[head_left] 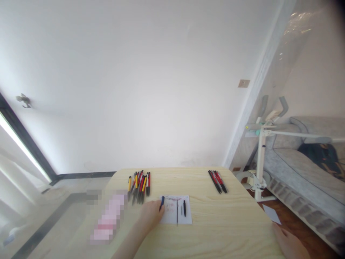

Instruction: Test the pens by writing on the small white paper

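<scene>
My left hand [151, 213] is closed around a dark blue pen [162, 202] at the left edge of a white sheet of paper [185, 220]. Only the pen's upper part shows above my fingers. The sheet has faint reddish marks and a black line down its middle. On its right half lie a short black pen part [184, 208] and a thin grey piece [181, 210]. Beside the table's right edge, my right hand [290, 240] is partly in view, its fingertips closed on a white card [271, 214].
On the wooden table [215, 230], a bunch of yellow, red and black pens [139, 187] lies at the back left. Several red and black pens [217, 181] lie at the back right. A white wall stands behind; exercise equipment [261, 158] and a grey sofa [288, 154] are right.
</scene>
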Motion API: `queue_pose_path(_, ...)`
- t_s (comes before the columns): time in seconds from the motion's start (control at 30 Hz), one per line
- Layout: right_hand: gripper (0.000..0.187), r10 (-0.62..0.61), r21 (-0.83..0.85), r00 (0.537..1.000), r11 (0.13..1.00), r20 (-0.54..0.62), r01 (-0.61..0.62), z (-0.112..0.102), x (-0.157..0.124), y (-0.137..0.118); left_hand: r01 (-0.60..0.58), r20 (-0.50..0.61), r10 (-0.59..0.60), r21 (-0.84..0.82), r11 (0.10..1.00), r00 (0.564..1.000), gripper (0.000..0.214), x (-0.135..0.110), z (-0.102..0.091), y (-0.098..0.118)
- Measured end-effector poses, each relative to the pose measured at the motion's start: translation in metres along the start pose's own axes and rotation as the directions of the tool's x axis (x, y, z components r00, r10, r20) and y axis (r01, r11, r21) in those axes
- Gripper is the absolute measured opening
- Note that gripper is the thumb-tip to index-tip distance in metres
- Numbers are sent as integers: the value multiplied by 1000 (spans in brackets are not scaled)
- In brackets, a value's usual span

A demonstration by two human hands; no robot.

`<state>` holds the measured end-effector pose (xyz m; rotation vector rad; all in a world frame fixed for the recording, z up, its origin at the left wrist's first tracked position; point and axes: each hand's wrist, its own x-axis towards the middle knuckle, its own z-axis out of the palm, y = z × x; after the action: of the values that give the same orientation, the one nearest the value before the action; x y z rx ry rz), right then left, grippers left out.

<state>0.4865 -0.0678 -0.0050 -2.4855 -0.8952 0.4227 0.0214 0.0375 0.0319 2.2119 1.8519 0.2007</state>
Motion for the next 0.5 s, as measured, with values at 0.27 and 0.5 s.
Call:
queue_pose_path(0.27,38,-130,-26,988,991,-89,128,4,6,6,13,-110,-61,-393,919,992,39,3,2,-11)
queue_pose_path(0.5,30,-345,-144,875,938,-339,315,5,4,11,10,-103,-156,-804,595,982,46,12,10,-13)
